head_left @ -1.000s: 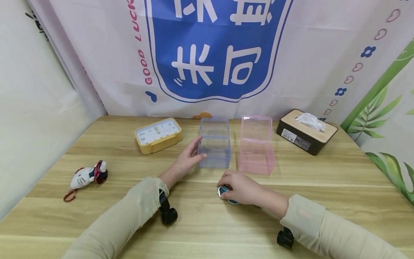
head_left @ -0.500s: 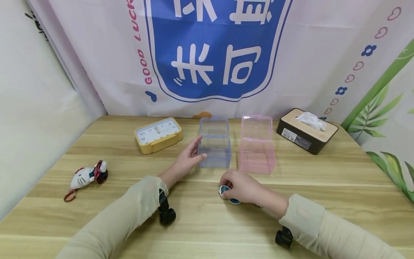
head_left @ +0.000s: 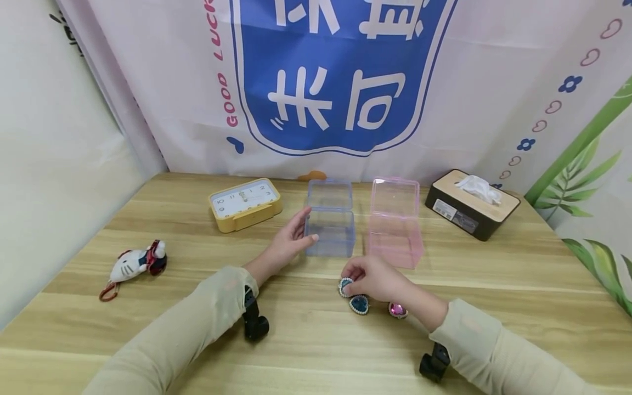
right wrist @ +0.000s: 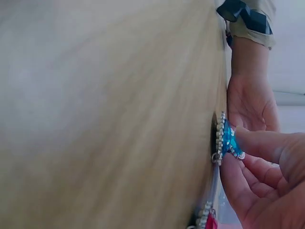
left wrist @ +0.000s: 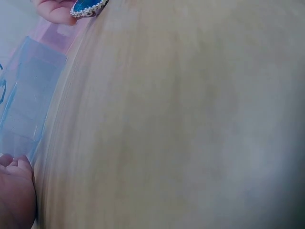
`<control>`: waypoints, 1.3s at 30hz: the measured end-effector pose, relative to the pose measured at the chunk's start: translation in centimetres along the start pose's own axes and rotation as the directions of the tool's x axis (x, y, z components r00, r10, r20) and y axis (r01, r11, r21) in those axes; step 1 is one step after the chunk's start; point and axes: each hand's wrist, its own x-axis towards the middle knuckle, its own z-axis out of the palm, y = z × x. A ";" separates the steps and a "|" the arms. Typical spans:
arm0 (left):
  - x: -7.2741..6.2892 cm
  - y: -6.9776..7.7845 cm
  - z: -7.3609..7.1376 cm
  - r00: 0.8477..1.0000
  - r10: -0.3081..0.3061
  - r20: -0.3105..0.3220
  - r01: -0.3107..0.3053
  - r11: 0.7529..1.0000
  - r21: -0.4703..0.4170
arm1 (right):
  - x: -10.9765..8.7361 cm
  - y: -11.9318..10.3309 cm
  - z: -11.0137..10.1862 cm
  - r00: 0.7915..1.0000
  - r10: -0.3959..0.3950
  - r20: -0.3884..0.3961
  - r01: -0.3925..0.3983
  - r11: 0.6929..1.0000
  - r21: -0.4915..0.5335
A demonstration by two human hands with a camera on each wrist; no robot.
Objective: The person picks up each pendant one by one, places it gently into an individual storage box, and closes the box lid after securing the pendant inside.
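Observation:
My right hand [head_left: 375, 278] pinches a blue gem charm [head_left: 345, 287] with a beaded, sparkling rim between thumb and fingers, low over the wooden table. Close beneath it lies a second blue gem charm [head_left: 359, 305], and a pink gem charm [head_left: 398, 310] sits by the wrist. My left hand [head_left: 288, 240], fingers extended and thumb spread, rests against the left side of a clear blue plastic box [head_left: 329, 241] whose lid stands up. In the right wrist view the thumb and fingers [right wrist: 259, 143] overlap the blue gems; the pink one [right wrist: 211, 221] shows at the bottom edge.
A clear pink box [head_left: 395, 247] with raised lid stands right of the blue one. Behind are a yellow clock [head_left: 245, 206] and a tissue box [head_left: 471, 206]. A white plush keychain [head_left: 133, 265] lies at left. A printed cloth [head_left: 336, 82] hangs behind the table.
The right hand has moved slightly up and right with the blue gem charm, baring more of the second blue one and the pink one. The left hand stays at the blue box.

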 end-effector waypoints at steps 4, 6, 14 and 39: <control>0.0 0.1 0.0 1.000 -0.008 -0.002 0.008 1.000 0.006 | -0.1 0.1 -0.3 0.999 0.049 0.005 -0.049 0.993 0.105; 0.0 0.1 0.0 1.000 -0.013 -0.003 0.013 1.000 0.013 | -0.2 0.1 -0.4 0.996 0.088 0.010 -0.089 0.982 0.169; -0.1 0.0 0.0 1.000 -0.012 0.006 0.012 1.000 0.001 | -0.6 0.3 -0.7 0.985 0.167 0.040 -0.169 0.896 0.411; -0.5 1.0 0.0 0.999 -0.023 0.025 0.023 1.000 -0.006 | -0.2 -0.5 -1.8 0.987 0.162 -0.020 -0.125 0.829 0.545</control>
